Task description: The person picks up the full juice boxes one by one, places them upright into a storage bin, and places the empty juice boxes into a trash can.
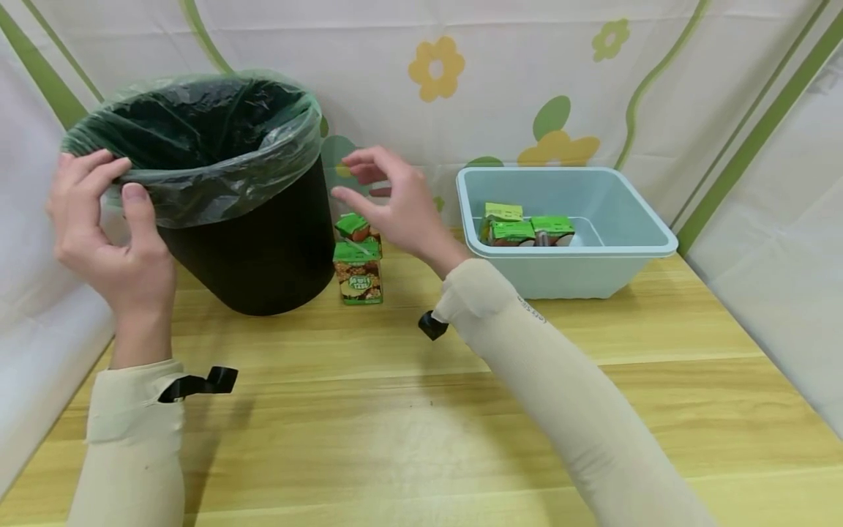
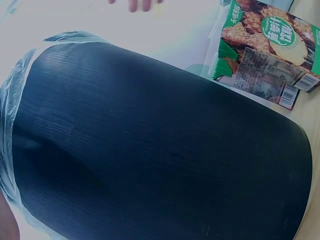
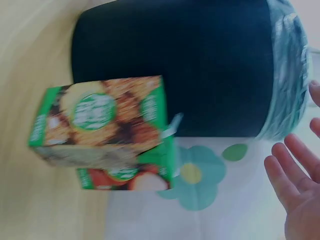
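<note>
A black trash can [image 1: 257, 256] stands at the left of the table, lined with a translucent green trash bag [image 1: 230, 183] folded over its rim. My left hand [image 1: 108, 227] is at the rim's near left side, fingers bent over the bagged edge with the thumb on the outside. To the can's right my right hand [image 1: 395, 194] hangs in the air, fingers loosely bent and nothing held. Below it, against the can, stands a pineapple juice carton [image 1: 358, 274] with a straw on top. Another juice carton [image 1: 352, 225] is partly hidden behind it.
Farther right on the wooden table [image 1: 408, 439] is a light blue plastic basin [image 1: 566, 274]. Several green-topped juice cartons [image 1: 514, 233] lie inside it. A flower-print curtain [image 1: 369, 66] hangs close behind everything.
</note>
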Available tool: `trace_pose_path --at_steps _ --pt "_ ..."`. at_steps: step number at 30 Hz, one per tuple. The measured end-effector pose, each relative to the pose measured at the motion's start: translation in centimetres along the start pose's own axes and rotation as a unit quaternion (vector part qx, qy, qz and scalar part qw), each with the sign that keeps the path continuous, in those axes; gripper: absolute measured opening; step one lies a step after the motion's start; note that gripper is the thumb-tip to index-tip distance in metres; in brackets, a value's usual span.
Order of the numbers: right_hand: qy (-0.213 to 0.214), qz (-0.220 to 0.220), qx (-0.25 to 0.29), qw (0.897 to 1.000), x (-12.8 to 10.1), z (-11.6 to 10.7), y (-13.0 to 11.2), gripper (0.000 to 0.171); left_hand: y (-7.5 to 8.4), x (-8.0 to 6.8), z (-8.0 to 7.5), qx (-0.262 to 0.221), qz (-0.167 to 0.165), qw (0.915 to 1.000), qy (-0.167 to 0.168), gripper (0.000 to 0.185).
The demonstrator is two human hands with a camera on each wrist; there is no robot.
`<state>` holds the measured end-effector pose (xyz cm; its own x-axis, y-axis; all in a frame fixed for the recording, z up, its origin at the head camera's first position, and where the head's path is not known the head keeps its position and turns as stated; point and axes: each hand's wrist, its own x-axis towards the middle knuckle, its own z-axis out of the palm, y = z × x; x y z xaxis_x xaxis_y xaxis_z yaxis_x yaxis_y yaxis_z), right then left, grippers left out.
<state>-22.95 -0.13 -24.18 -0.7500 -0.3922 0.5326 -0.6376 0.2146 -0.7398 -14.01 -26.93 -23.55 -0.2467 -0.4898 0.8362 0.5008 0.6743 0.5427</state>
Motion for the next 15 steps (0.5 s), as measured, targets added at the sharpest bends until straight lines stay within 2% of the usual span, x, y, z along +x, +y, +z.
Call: trace_pose_path --at_steps 6,15 --pt "-0.048 0.034 -0.017 0.998 -1.9 0.3 2.3 0.046 0.0 0.0 0.1 -0.011 0.002 0.9999 0.008 0.031" --pt "-0.086 0.086 0.012 0.993 -4.2 0.9 5.2 0.054 0.0 -0.1 0.1 -0.032 -0.006 0.9994 0.012 0.032"
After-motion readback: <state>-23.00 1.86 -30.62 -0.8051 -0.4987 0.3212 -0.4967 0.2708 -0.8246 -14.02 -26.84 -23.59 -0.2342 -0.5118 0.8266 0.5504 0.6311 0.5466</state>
